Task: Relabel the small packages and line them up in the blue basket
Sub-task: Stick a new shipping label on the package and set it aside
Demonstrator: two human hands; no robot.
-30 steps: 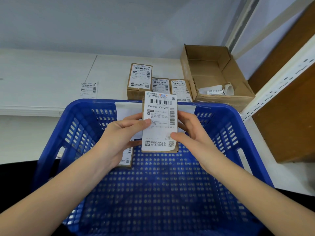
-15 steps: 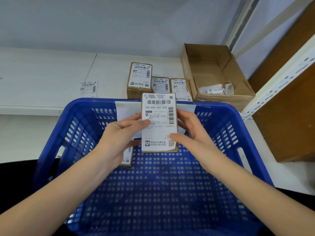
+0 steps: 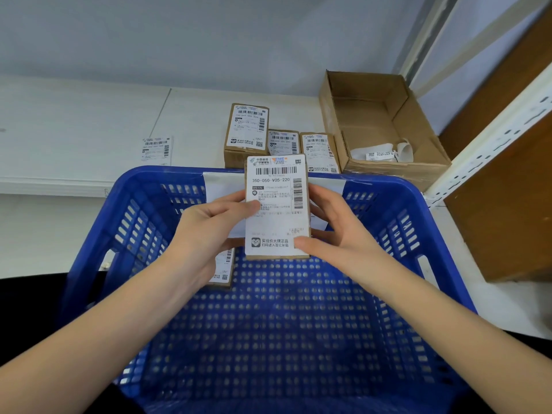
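Both hands hold a small brown package (image 3: 276, 228) with a white shipping label above the blue basket (image 3: 388, 222). My left hand (image 3: 206, 231) grips its left side, thumb lying across the label. My right hand (image 3: 337, 231) grips the right side, thumb on the label's lower right corner. Another labelled package (image 3: 223, 273) lies on the basket floor at the back left, mostly hidden by my left hand. Three labelled packages (image 3: 247, 130) stand on the white shelf behind the basket.
An open cardboard box (image 3: 385, 115) with peeled label backings sits on the shelf at back right. A loose label sheet (image 3: 156, 149) lies on the shelf to the left. A white slotted shelf post (image 3: 490, 144) and brown panels stand on the right.
The held package has shifted slightly toward me and down over the basket. My grip on it is the same.
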